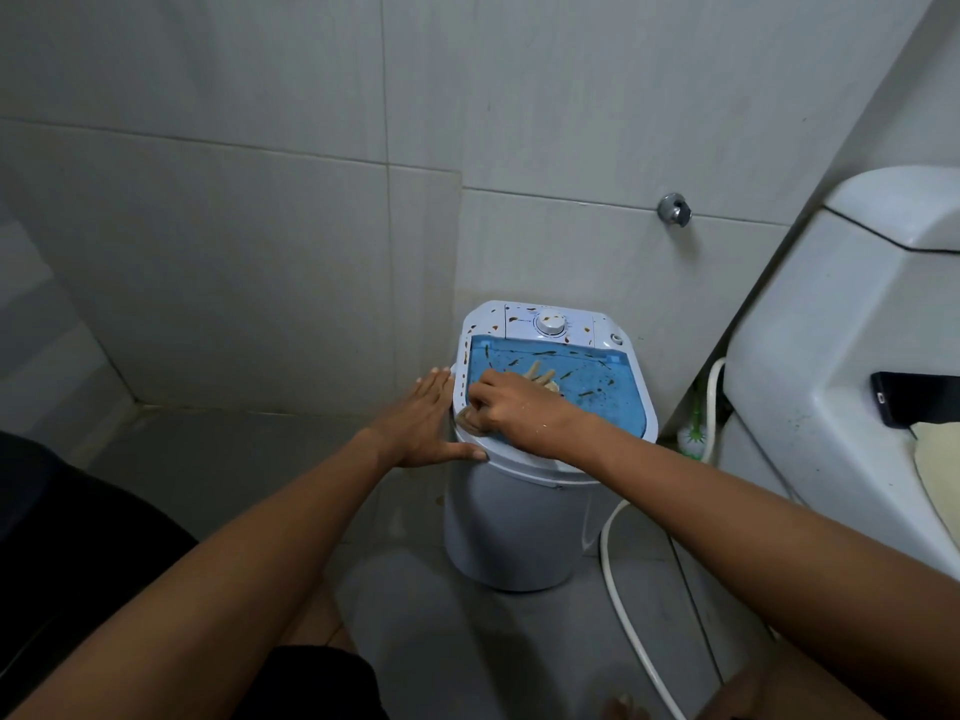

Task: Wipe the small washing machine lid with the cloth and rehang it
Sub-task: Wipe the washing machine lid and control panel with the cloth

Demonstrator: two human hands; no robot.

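Washing machine lid (582,379), a translucent blue panel speckled with brown spots, lies closed on top of the small white washing machine (511,527), which stands on the floor against the tiled wall (260,226). Behind the lid, the machine's white control strip with its round dial (550,323) is spotted too. The right hand (511,410) rests on the lid's near left corner, fingers curled down and bunched on a beige cloth (467,420), of which little shows beneath the knuckles. A pale shape farther across the lid may be the hand's reflection; it is hard to tell. The left hand (423,420) lies flat against the machine's left rim, fingers straight and together, thumb spread along the front edge, gripping nothing. Right of the machine, a white hose (615,579) curves down beside a toilet tank (831,324).
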